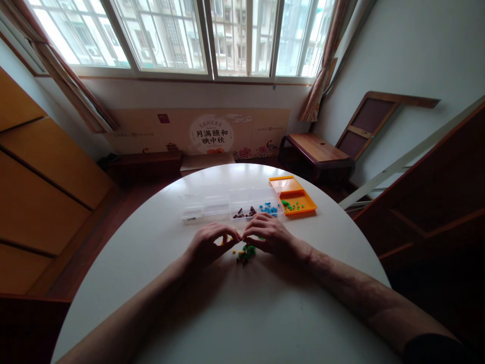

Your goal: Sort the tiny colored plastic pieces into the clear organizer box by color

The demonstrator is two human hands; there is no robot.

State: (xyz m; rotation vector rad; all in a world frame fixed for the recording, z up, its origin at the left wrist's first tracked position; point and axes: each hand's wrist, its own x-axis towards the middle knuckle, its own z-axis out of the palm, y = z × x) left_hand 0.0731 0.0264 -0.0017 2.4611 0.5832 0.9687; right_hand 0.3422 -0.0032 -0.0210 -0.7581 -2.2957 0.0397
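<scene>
My left hand [210, 242] and my right hand [271, 235] meet fingertip to fingertip above the white table [182, 308]. Both are closed in a pinch, and whatever sits between the fingertips is too small to make out. Just below them lies a small heap of green and dark toy bricks [247, 253], with a few yellow pieces beside it. Beyond my right hand, a clear plastic compartment box [215, 206] holds dark brown pieces [244, 212] and blue pieces [270, 209] in separate sections. My right fingers partly cover its near edge.
An open orange case [299, 206] with several green pieces [291, 205] stands right of the clear box. A wooden stool [318, 149] and a folded chair [367, 121] are by the right wall. A printed cardboard panel [151, 131] leans under the window.
</scene>
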